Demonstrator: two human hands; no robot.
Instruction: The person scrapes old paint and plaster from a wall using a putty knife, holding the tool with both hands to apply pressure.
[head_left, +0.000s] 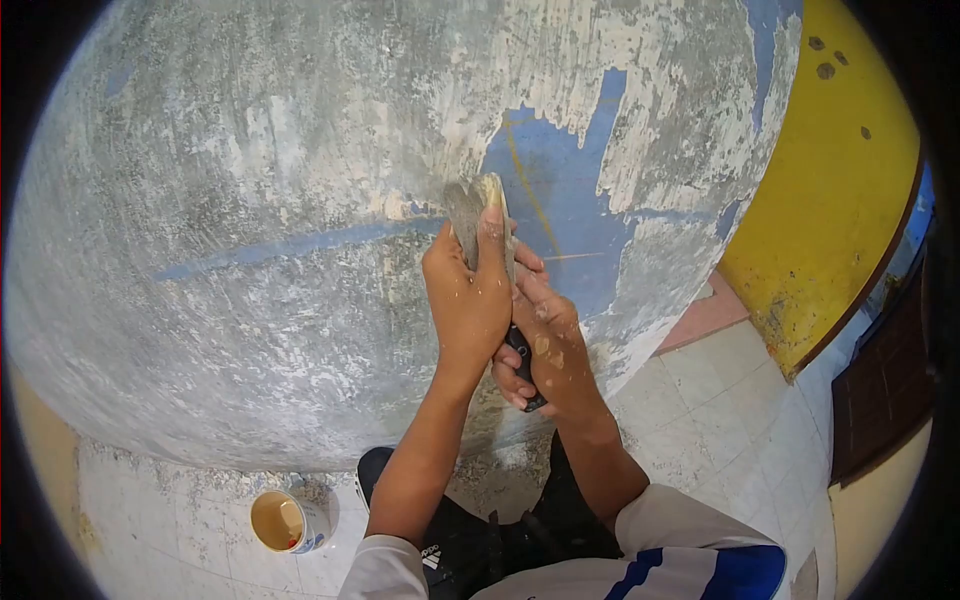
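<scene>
A scraper (468,215) with a broad grey blade and a black handle is in both hands, held up before a rough, patchy wall (250,150). My right hand (550,335) is closed round the black handle, with pale flecks of paint on its back. Around the blade, my left hand (468,300) is closed, its thumb lying along the metal toward the tip. The blade's end overlaps the left edge of a blue paint patch (570,190). Part of the blade is hidden behind the left hand.
A white bucket (316,525) with a beige inside stands on the tiled floor (200,540) at lower left. Paint flakes (490,475) lie along the wall's foot. To the right are a yellow wall panel (830,180), a pinkish step (705,315) and a dark brown panel (885,400).
</scene>
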